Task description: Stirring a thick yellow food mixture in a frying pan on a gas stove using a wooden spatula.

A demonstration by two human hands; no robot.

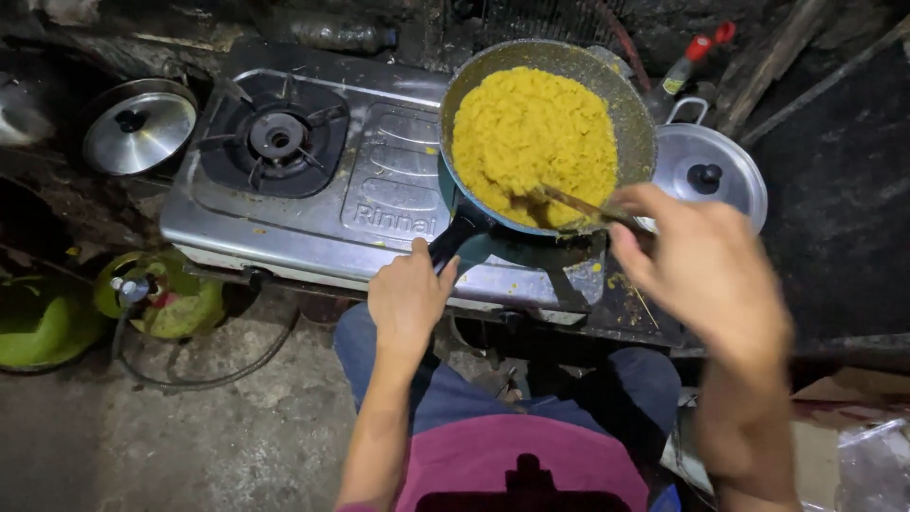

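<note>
My left hand [406, 296] grips the dark handle [453, 242] of the frying pan [626, 100], fingers curled tight around it, thumb near the top. The pan sits tilted on the right burner of a two-burner steel gas stove [379, 180], its handle pointing back toward me. The pan is filled with yellow crumbly food [533, 133], heaped mostly to the left and middle.

My right hand [706, 270] is blurred, raised over the pan's near right rim, fingers pinched on a thin wooden utensil [578, 202] whose tip digs into the yellow food at the near edge. Exact finger placement is hard to tell through the blur.

Left burner [277, 137] is bare and unlit. A steel pot lid [137, 128] with a black knob lies left of the stove. A second steel lid [711, 171] with a black knob sits just right of the pan, partly behind my right hand. A green gas cylinder [166, 299] with hose stands on the concrete floor [190, 436] below the stove's left end. Yellow bits are scattered on the stove top near the pan. My knees in dark trousers [626, 398] are below, close to the stove front.
</note>
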